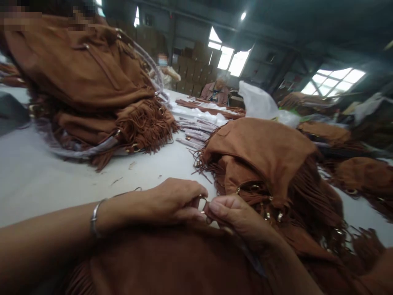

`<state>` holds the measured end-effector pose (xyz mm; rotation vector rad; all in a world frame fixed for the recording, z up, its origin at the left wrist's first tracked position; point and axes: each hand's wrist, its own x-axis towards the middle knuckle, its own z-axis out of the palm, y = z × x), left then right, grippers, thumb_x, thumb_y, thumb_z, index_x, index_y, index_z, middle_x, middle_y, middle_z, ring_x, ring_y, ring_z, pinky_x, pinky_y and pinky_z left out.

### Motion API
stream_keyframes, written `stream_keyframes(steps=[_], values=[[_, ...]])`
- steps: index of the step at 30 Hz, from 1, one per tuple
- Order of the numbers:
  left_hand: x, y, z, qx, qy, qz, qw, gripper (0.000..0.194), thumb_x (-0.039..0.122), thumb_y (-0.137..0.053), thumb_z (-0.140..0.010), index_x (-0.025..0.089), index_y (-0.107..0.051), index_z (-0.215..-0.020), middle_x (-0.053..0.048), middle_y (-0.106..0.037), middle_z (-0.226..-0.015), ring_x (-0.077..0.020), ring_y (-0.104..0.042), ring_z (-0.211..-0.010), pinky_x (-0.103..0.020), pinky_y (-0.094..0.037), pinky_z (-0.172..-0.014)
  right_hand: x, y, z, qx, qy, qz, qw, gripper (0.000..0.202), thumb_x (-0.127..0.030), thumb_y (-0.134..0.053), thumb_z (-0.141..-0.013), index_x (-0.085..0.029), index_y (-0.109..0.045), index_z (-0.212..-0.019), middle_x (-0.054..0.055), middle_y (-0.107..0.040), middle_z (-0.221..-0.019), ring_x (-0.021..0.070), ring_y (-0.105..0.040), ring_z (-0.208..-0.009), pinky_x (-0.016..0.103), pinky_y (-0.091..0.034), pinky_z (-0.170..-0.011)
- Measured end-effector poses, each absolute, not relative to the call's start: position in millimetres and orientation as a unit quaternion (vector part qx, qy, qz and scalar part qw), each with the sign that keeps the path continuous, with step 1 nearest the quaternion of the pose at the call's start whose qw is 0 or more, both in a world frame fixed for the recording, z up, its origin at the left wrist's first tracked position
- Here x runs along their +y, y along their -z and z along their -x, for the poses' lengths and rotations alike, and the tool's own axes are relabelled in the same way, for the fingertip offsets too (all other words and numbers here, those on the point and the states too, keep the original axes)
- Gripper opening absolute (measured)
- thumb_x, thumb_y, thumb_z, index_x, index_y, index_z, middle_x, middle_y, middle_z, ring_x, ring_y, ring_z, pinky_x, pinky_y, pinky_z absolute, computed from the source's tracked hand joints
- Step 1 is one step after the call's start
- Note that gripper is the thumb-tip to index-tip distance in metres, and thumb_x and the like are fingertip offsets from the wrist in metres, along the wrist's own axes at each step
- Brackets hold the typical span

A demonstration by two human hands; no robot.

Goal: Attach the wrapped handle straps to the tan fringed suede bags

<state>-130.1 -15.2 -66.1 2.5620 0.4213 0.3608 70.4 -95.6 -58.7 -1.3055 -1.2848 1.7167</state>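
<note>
A brown fringed bag lies right below me, with its upper edge under my hands. My left hand, with a silver bracelet on the wrist, pinches a small metal ring between thumb and fingers. Close against it, my right hand is closed on a short brown strap end that meets the ring. Part of the ring and strap is hidden by my fingers. A plastic-wrapped strip shows beneath my right wrist.
Brown fringed bags are piled at left and right on the white table. Wrapped straps lie further back, near a white plastic bag. Two people are beyond the table, before stacked cartons.
</note>
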Motion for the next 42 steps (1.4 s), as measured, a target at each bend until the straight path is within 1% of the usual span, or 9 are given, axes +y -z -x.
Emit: stream_keyframes(steps=[4, 13, 16, 19, 24, 30, 33, 38, 42], values=[[-9, 68, 131, 0.164, -0.132, -0.943, 0.257, 0.045, 0.051, -0.063, -0.078, 0.017, -0.054, -0.106, -0.002, -0.059, -0.087, -0.0147, -0.051, -0.073, -0.024, -0.036, -0.063, -90, 64, -76, -0.455, -0.682, 0.477, 0.318, 0.04, -0.049, -0.06, -0.085, -0.011, -0.06, -0.071, -0.006, -0.038, -0.051, 0.0028, -0.021, -0.041, 0.019, -0.01, -0.038], [-15, 74, 127, 0.157, -0.187, -0.951, 0.188, 0.028, 0.038, -0.045, -0.09, 0.015, -0.055, -0.103, -0.007, -0.061, -0.095, -0.0198, -0.054, -0.085, -0.03, -0.041, -0.075, -89, 70, -79, -0.424, -0.689, 0.494, 0.319, 0.038, -0.049, -0.056, -0.086, -0.013, -0.061, -0.073, -0.007, -0.036, -0.049, 0.0028, -0.019, -0.036, 0.017, -0.012, -0.033], [-12, 72, 125, 0.193, -0.167, -0.949, 0.187, 0.031, 0.036, -0.038, -0.093, 0.015, -0.054, -0.108, -0.009, -0.061, -0.096, -0.0215, -0.054, -0.087, -0.032, -0.041, -0.077, -88, 61, -81, -0.485, -0.589, 0.555, 0.333, 0.038, -0.051, -0.058, -0.085, -0.014, -0.065, -0.082, -0.002, -0.049, -0.056, 0.006, -0.04, -0.044, 0.017, -0.029, -0.039], [-1, 66, 124, 0.262, -0.157, -0.923, 0.233, 0.032, 0.036, -0.035, -0.094, 0.015, -0.055, -0.107, -0.009, -0.061, -0.097, -0.021, -0.055, -0.087, -0.031, -0.041, -0.076, -88, 43, -91, -0.562, -0.428, 0.621, 0.34, 0.042, -0.054, -0.058, -0.083, -0.019, -0.066, -0.105, 0.007, -0.067, -0.088, 0.0174, -0.061, -0.072, 0.027, -0.047, -0.061], [37, 66, 122, 0.266, -0.155, -0.887, 0.346, 0.034, 0.038, -0.033, -0.093, 0.014, -0.054, -0.082, -0.003, -0.057, -0.077, -0.0123, -0.05, -0.068, -0.022, -0.038, -0.063, -102, 27, -113, -0.67, -0.135, 0.68, 0.266, 0.042, -0.05, -0.048, -0.086, -0.02, -0.067, -0.108, 0.011, -0.064, -0.116, 0.0288, -0.057, -0.108, 0.04, -0.043, -0.091], [74, 76, 111, 0.286, -0.151, -0.9, 0.292, 0.038, 0.037, -0.034, -0.091, 0.014, -0.052, -0.067, 0.0, -0.048, -0.062, -0.0101, -0.041, -0.057, -0.022, -0.031, -0.058, -143, 42, -128, -0.681, -0.102, 0.721, 0.084, 0.035, -0.045, -0.047, -0.087, -0.021, -0.068, -0.101, 0.009, -0.066, -0.104, 0.0267, -0.058, -0.099, 0.037, -0.042, -0.082], [83, 71, 95, 0.278, -0.127, -0.913, 0.27, 0.037, 0.036, -0.037, -0.089, 0.014, -0.051, -0.062, 0.002, -0.044, -0.057, -0.0095, -0.037, -0.054, -0.022, -0.028, -0.055, -142, 41, -124, -0.678, -0.156, 0.714, 0.083, 0.03, -0.045, -0.055, -0.084, -0.019, -0.068, -0.076, 0.006, -0.063, -0.081, 0.0215, -0.055, -0.081, 0.03, -0.038, -0.066], [91, 60, 63, 0.29, -0.111, -0.926, 0.213, 0.033, 0.037, -0.047, -0.086, 0.013, -0.057, -0.065, 0.001, -0.047, -0.056, -0.0112, -0.041, -0.058, -0.022, -0.029, -0.059, -104, 49, -111, -0.591, -0.469, 0.638, 0.154, 0.036, -0.043, -0.076, -0.065, -0.015, -0.056, -0.055, -0.005, -0.045, -0.05, 0.0066, -0.037, -0.046, 0.021, -0.023, -0.044], [71, 58, 57, 0.328, -0.164, -0.921, 0.135, 0.025, 0.031, -0.049, -0.086, 0.012, -0.063, -0.093, -0.007, -0.06, -0.09, -0.0173, -0.051, -0.086, -0.024, -0.034, -0.074, -84, 70, -102, -0.518, -0.558, 0.603, 0.236, 0.04, -0.048, -0.074, -0.065, -0.015, -0.053, -0.059, -0.004, -0.049, -0.05, 0.0027, -0.033, -0.036, 0.017, -0.017, -0.035]])
